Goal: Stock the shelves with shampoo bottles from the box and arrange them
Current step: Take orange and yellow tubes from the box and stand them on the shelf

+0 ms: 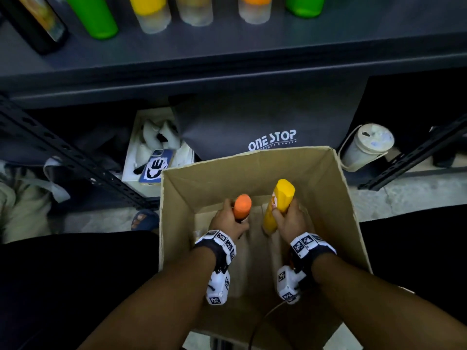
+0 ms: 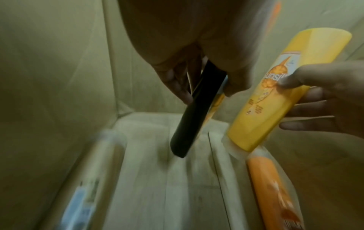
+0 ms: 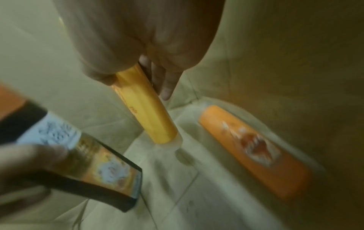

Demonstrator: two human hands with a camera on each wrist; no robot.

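Observation:
An open cardboard box [image 1: 336,188] stands on the floor below the shelf [image 1: 227,64]. Both hands are inside it. My left hand [image 1: 228,219] grips a black bottle with an orange end [image 1: 242,205] [image 2: 189,112] [image 3: 94,157], held upright above the box floor. In my right hand [image 1: 290,219] is a yellow shampoo bottle [image 1: 278,205] [image 2: 283,96] [image 3: 146,109], tilted, its lower end close to the floor of the box. An orange bottle [image 2: 275,194] [image 3: 256,152] lies flat on the box floor at the right wall. A pale bottle [image 2: 86,179] lies along the left wall.
Several bottles stand on the shelf above: green [image 1: 93,16], yellow [image 1: 151,13], orange-topped [image 1: 255,8]. Behind the box sit a black "ONE STOP" bag [image 1: 270,122], a white tub [image 1: 366,145] and a phone [image 1: 156,168]. Slotted black shelf uprights [image 1: 63,147] flank the box.

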